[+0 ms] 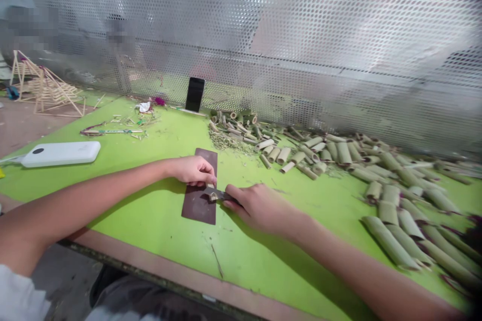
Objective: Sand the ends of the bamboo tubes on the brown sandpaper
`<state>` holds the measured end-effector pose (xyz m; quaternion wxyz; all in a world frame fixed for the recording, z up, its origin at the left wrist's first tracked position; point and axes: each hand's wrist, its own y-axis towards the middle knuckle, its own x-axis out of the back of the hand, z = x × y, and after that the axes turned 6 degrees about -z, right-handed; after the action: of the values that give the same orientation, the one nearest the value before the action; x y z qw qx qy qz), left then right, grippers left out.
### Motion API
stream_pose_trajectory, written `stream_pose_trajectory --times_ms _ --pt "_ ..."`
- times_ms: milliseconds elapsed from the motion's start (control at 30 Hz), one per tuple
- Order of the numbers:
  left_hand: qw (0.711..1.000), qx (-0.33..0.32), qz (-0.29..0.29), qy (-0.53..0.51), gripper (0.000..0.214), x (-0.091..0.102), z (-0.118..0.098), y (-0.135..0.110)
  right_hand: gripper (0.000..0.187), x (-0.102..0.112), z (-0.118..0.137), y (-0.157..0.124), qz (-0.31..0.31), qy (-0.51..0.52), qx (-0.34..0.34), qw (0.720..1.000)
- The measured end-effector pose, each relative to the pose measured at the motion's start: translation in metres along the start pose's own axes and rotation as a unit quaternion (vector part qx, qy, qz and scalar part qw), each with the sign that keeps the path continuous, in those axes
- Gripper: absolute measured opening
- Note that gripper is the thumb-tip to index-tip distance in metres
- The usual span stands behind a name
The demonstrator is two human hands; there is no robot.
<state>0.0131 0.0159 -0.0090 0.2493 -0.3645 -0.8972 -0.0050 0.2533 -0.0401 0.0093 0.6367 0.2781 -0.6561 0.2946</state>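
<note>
Over a dark brown rectangular mat (199,205), my left hand (193,169) pinches a small pale bamboo piece (213,196), mostly hidden by the fingers and blade. My right hand (259,205) is closed around the handle of a small knife (223,194). Its blade points left, touching or just over the bamboo piece close to my left fingertips; I cannot tell whether it cuts in. The mat lies on the green tabletop (150,210).
Cut bamboo tubes (342,153) spread across the right and back, beside shavings (226,141). A phone (195,94) leans against the perforated metal panel (233,20). At left lie a white power bank (62,154) and a marked stick (116,131); a stick frame (48,85) stands farther back.
</note>
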Motion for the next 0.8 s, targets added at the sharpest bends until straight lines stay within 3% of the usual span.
stream_pose_trajectory --times_ms 333,567,700,800 --pt "1.0 0.008 -0.014 -0.009 0.04 0.003 0.0 -0.002 0.025 0.001 -0.017 -0.016 0.014 0.045 0.04 0.998" --pt "0.999 0.006 -0.032 -0.024 0.04 0.006 0.005 -0.005 0.037 -0.006 -0.025 -0.017 -0.034 0.05 0.047 0.997" --pt "0.999 0.002 -0.04 -0.035 0.04 0.006 0.006 -0.004 0.037 -0.003 -0.017 -0.015 -0.048 0.09 0.033 0.994" --pt "0.998 0.003 -0.039 -0.044 0.038 0.006 0.007 -0.002 0.034 0.005 0.001 -0.02 -0.024 0.137 0.055 0.989"
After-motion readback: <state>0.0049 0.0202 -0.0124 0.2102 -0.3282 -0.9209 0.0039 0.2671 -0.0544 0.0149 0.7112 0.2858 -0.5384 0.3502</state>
